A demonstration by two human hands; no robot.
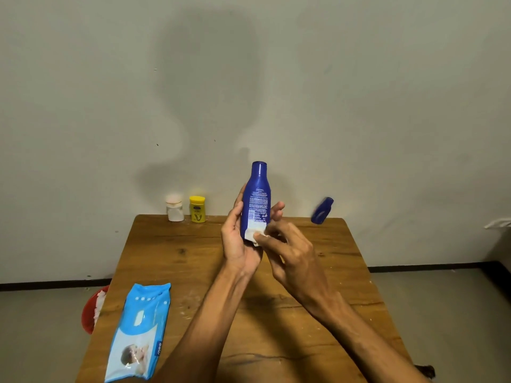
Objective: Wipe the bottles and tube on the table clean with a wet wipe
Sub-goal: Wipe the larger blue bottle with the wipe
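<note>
Bottle in hand on my feed: the left hand (237,244) curls round the large blue bottle (257,194), upright above the table's (318,272) far half. The right hand (290,252) pinches the wet wipe (255,234) against the bottle's lower end. I see a white bottle (174,208) and a yellow bottle (197,209) at the table's far edge, a small blue bottle (322,210) tilted at its far right corner, and the wipe pack (138,330) at its near left.

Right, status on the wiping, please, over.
Left hand grips tall blue bottle, held upright. Right hand pinches wet wipe against its lower end. Nothing blocking either hand.
</note>
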